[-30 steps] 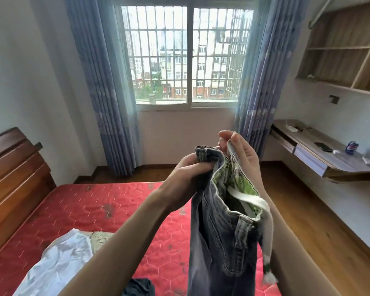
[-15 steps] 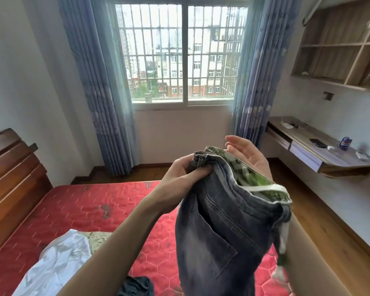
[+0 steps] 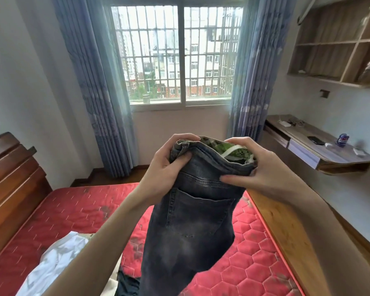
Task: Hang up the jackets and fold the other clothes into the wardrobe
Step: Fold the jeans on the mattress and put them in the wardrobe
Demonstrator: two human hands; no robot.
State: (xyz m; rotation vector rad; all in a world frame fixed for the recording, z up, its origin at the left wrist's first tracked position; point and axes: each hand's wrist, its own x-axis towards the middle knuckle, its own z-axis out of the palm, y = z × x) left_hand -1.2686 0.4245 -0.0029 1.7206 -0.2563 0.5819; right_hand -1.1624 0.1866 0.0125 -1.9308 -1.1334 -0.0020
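Both hands hold dark grey denim jeans (image 3: 190, 227) up by the waistband: left hand (image 3: 165, 167) and right hand (image 3: 263, 169) each pinch it, above a red quilted mattress (image 3: 244, 253). A white garment (image 3: 51, 265) lies below-left. A blue can (image 3: 342, 139) stands on the wooden desk (image 3: 329, 154); its label is unreadable.

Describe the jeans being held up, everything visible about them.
The jeans are dark grey, faded denim, held up in the air over the red mattress, waistband uppermost and legs hanging down out of view. A stitched back pocket faces the camera. The waistband gapes open, showing a green patterned lining and a white strip inside. The left hand grips the waistband's left end; the right hand holds its right end, thumb lying across the denim.
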